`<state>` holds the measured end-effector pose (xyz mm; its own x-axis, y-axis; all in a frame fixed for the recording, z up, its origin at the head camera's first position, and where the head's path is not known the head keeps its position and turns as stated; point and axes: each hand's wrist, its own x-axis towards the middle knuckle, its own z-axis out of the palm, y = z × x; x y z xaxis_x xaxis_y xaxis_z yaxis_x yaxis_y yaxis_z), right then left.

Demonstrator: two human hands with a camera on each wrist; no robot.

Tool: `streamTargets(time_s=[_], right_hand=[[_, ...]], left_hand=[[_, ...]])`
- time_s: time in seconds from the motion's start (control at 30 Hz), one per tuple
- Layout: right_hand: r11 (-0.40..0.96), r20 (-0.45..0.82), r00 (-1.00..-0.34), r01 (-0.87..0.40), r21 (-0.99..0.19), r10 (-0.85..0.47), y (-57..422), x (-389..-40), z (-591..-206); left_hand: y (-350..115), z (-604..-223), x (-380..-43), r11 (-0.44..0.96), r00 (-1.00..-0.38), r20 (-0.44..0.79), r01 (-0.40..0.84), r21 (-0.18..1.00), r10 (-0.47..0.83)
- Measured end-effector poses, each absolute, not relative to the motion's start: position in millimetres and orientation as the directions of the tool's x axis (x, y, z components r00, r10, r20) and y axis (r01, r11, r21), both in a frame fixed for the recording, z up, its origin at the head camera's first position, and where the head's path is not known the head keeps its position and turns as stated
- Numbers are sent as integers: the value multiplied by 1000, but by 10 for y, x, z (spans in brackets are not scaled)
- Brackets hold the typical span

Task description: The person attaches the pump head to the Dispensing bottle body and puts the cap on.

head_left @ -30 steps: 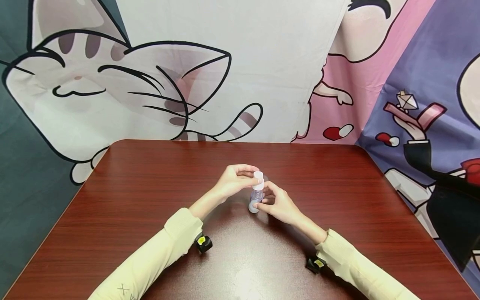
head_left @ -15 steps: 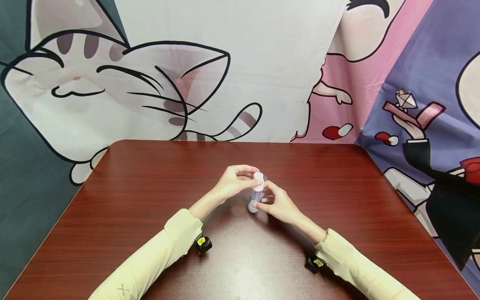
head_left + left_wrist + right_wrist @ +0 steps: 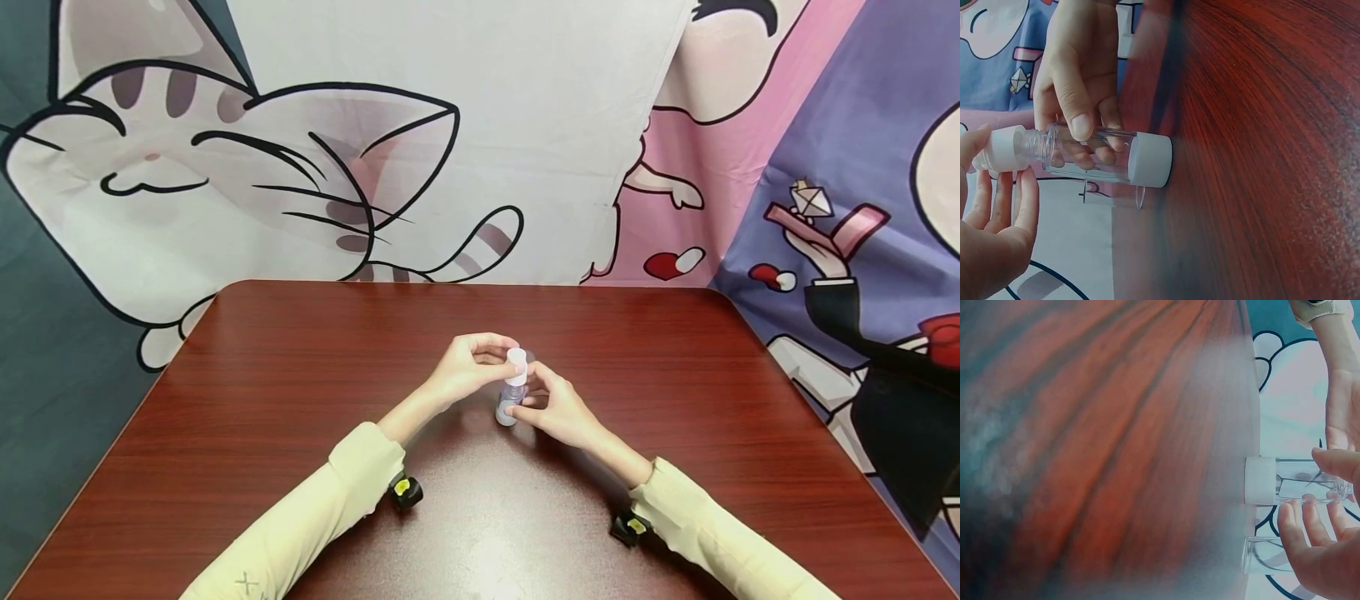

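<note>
A clear bottle with a white base stands upright on the table. Its white cap is at the neck, where some screw thread shows below it in the left wrist view. My left hand pinches this cap between thumb and fingers. Lower down, my right hand grips the bottle's body, thumb on the near side and fingers behind. The far side of the bottle is partly hidden by the hands in the head view.
Behind the bottle stands a clear, hollow cylinder, only faintly visible in the head view. The brown wooden table ends at a cartoon-printed cloth backdrop. Black wrist cameras hang beneath both sleeves.
My left hand and the white cap have come down slightly toward the bottle. My right hand stays in place around the body.
</note>
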<state>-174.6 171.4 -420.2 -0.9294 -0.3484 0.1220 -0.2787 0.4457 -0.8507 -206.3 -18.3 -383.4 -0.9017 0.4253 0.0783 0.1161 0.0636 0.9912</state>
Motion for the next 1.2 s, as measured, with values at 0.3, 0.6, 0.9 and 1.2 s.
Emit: streamTargets(time_s=[0.3,0.6,0.9,1.2], right_hand=[[421,134,-925,-286,-861,-354,1716,-1738,-4207],[405,136,-926,-282,-869,-354,1707,-1723,-4185],[396,160,-924,-300,-868,-348,1696,-1726,-4216],[409,148,-924,-295,-864,-352,1711,-1727,-4200]], left_hand=[[-191,-3848,-2043,64,-902,96,135,989,420],[-189,-3868,-2040,72,-897,126,172,982,425],[-192,-3878,-2010,63,-882,150,198,978,446],[-181,-3893,-2008,92,-882,142,203,975,449]])
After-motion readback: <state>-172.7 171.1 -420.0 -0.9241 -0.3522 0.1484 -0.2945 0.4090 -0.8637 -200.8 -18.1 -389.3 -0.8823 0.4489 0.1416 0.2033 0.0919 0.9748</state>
